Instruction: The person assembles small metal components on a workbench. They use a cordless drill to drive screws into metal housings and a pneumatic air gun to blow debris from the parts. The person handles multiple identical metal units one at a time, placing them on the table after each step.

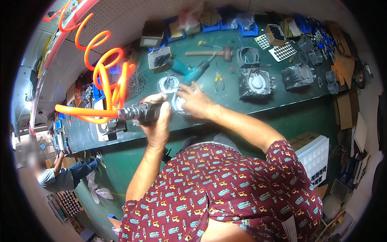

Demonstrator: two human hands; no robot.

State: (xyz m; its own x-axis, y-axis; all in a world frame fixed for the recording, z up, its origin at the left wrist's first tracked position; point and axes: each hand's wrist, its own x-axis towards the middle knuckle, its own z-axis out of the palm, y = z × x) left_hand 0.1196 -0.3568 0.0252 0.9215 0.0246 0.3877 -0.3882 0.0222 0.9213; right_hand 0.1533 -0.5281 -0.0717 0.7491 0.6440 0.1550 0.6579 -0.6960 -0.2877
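Note:
My left hand [157, 125] is wrapped around a dark air tool [148, 113], with a metal coupling joining it to an orange coiled hose [102, 114]. Close beside it, my right hand [196, 103] has its fingers bent over a round silver metal part [177, 104] at the bench's near side. The tool's working end and part of the round piece are hidden by my hands. Just beyond lies another pale ring-shaped metal part [168, 84]. A teal power drill [193, 72] rests behind my right hand, its bit pointing to the far right.
Finned metal cylinders [256, 83] stand on the green bench [225, 103] to the right. Yellow-handled pliers [218, 78], a mallet [227, 54] and an open box of dark small parts [160, 59] lie farther back. Another person [60, 175] is at far left.

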